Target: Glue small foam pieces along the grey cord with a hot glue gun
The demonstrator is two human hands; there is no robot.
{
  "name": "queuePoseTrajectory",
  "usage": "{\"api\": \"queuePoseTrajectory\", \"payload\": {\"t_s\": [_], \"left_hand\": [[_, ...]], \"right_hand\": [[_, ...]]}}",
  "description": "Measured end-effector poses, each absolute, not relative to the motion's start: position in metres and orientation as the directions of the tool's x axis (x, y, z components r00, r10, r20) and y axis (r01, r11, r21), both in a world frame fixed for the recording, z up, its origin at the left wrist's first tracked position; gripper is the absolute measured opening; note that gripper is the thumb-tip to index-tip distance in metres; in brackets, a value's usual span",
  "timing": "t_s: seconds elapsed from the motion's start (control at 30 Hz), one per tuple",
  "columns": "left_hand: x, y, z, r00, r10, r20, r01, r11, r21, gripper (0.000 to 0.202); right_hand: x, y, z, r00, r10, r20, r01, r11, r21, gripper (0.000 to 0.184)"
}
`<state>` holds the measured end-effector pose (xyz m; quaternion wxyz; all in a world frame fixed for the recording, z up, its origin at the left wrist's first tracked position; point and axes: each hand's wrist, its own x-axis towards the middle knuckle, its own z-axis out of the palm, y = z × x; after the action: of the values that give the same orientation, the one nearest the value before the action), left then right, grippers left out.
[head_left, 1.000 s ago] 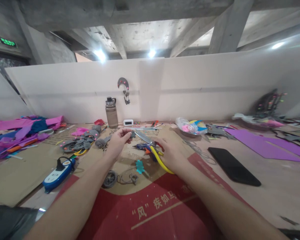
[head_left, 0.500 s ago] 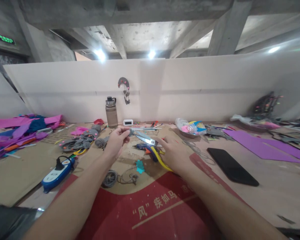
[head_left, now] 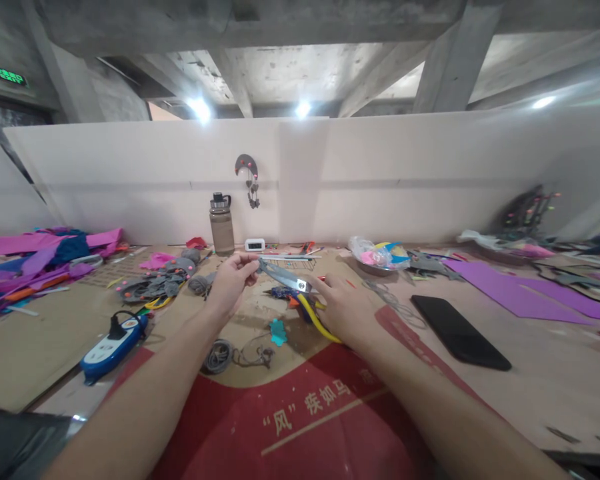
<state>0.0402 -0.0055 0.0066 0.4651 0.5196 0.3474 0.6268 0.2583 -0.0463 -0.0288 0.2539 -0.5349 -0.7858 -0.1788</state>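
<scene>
My left hand [head_left: 234, 279] has its thumb and fingertips pinched together on a small grey piece [head_left: 261, 265], which looks like felt. Held in my right hand [head_left: 347, 303] is a pair of scissors [head_left: 285, 277] with metal blades and a yellow handle. The blades point left, their tips right at the grey piece; whether they touch it I cannot tell. Below the scissors lies a blue glue gun [head_left: 283, 293], partly covered by them. A teal scalloped cutout [head_left: 278, 332] and a coil of grey cord [head_left: 217, 357] rest on the cardboard nearer to me.
Red-and-tan cardboard [head_left: 330, 427] covers the work area. To its right lie a black phone [head_left: 460, 331] and purple sheets [head_left: 510, 290]. A power strip [head_left: 114, 348] and coloured scraps [head_left: 45, 260] are on the left. Behind stand a bottle [head_left: 221, 230] and a small white clock [head_left: 255, 245].
The whole view has shifted very slightly. Both hands keep nearly the same pose, with the scissors still at the grey piece.
</scene>
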Motion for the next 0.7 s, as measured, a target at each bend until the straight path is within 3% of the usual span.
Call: {"api": "queuePoseTrajectory", "payload": {"t_s": [0.43,0.7], "left_hand": [[0.0349,-0.0062,0.0095,0.026,0.972,0.233,-0.314,-0.213,0.925,0.023],[0.0331,-0.0026,0.0068,0.051,0.977,0.206,-0.329,-0.179,0.927,0.022]], "right_hand": [[0.2543,-0.0471,-0.0310,-0.309,0.766,0.563,0.914,0.404,-0.047,0.036],[0.2543,-0.0503,-0.0288,-0.300,0.791,0.534,0.936,0.351,0.006,0.039]]}}
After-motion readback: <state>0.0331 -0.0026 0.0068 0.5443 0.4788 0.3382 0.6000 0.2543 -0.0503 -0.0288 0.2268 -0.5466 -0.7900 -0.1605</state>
